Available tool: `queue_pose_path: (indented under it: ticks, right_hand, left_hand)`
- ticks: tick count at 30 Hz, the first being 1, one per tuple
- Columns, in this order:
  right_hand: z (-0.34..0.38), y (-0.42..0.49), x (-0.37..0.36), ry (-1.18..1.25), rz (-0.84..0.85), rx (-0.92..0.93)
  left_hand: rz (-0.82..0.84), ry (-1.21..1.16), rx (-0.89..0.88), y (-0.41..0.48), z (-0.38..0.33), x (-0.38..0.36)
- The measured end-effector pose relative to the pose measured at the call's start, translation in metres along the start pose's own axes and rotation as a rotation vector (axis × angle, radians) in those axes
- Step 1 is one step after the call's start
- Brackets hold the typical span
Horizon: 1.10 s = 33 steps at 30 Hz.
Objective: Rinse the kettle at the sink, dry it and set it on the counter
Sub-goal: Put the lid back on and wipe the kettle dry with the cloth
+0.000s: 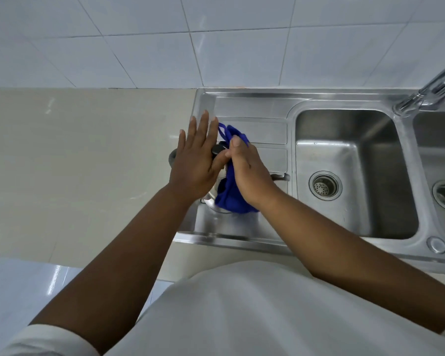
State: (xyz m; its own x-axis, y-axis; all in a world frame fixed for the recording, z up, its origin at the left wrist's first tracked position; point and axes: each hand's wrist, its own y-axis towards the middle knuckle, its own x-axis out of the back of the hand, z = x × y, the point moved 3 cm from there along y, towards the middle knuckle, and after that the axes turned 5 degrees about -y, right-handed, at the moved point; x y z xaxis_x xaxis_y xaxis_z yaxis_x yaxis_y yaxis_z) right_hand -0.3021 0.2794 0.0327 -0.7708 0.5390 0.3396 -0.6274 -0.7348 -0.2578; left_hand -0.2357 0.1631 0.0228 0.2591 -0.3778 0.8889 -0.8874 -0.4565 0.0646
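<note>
- Stood on the sink's drainboard [254, 109], a steel kettle [211, 199], almost wholly hidden under both hands.
- Lay flat and unclenched over the kettle's top, left hand [193, 160], fingers spread, gripping nothing, seemingly steadying the kettle.
- Clenched around a blue cloth [231, 199], right hand [249, 170], pressing it against the kettle's side just right of the left palm.
- Showed between the two thumbs, a dark lid knob [217, 149]; poked out beyond the right wrist, what looked like the spout [280, 176].
- Judged to be the drying step, with the move to the counter [88, 150], left of the left hand, not yet made.
- Best done by keeping downward pressure on top, sweeping the cloth round the body, then the base and spout.
- Risked sliding on wet steel if the steadying palm lifted early.
</note>
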Motion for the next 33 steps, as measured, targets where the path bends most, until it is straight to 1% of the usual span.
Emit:
queue_pose_path:
  ticks: [2, 4, 7, 9, 11, 15, 19, 21, 23, 24, 27, 30, 32, 33]
  right_hand:
    - [-0.005, -0.012, -0.009, -0.022, 0.040, -0.037]
    - [-0.006, -0.023, -0.015, -0.022, 0.072, -0.070]
    - [-0.002, -0.032, -0.016, -0.096, 0.141, -0.094]
    - [0.004, -0.028, -0.010, -0.181, 0.191, -0.090]
    - [0.012, -0.016, 0.001, -0.215, 0.255, -0.085]
    - [0.016, 0.021, 0.027, -0.098, 0.429, -0.179]
    - [-0.006, 0.048, 0.035, 0.070, 0.558, -0.225]
    - [-0.021, 0.055, 0.029, 0.168, 0.519, -0.208]
    - [-0.038, 0.058, 0.022, 0.224, 0.398, -0.195]
    - [-0.045, 0.056, 0.018, 0.237, 0.344, -0.203]
    - [-0.060, 0.047, 0.008, 0.278, 0.272, -0.259]
    - [-0.074, 0.040, 0.001, 0.383, 0.171, -0.327]
    - [-0.086, 0.040, -0.004, 0.452, 0.043, -0.367]
    - [-0.090, 0.040, -0.005, 0.447, -0.030, -0.387]
  left_hand:
    - [0.001, 0.012, 0.085, -0.003, 0.001, -0.004]
    - [-0.007, -0.043, 0.120, -0.006, 0.000, -0.007]
    - [-0.025, -0.193, 0.039, -0.009, -0.001, -0.005]
    - [-0.035, -0.240, -0.014, -0.011, -0.001, -0.001]
    - [-0.043, -0.283, -0.029, -0.012, -0.004, 0.001]
    - [-0.047, -0.313, -0.033, -0.011, -0.005, 0.000]
    - [-0.041, -0.302, -0.067, -0.010, -0.001, -0.001]
    - [-0.026, -0.319, -0.086, -0.008, 0.001, -0.001]
    - [-0.005, -0.335, -0.098, -0.006, 0.004, -0.002]
    - [0.003, -0.340, -0.099, -0.005, 0.005, -0.002]
    - [0.019, -0.340, -0.082, -0.001, 0.004, -0.001]
    - [0.005, -0.302, -0.024, -0.001, 0.002, -0.002]
    - [-0.039, -0.267, 0.046, -0.006, 0.000, -0.005]
    - [-0.063, -0.263, 0.084, -0.009, 0.000, -0.007]
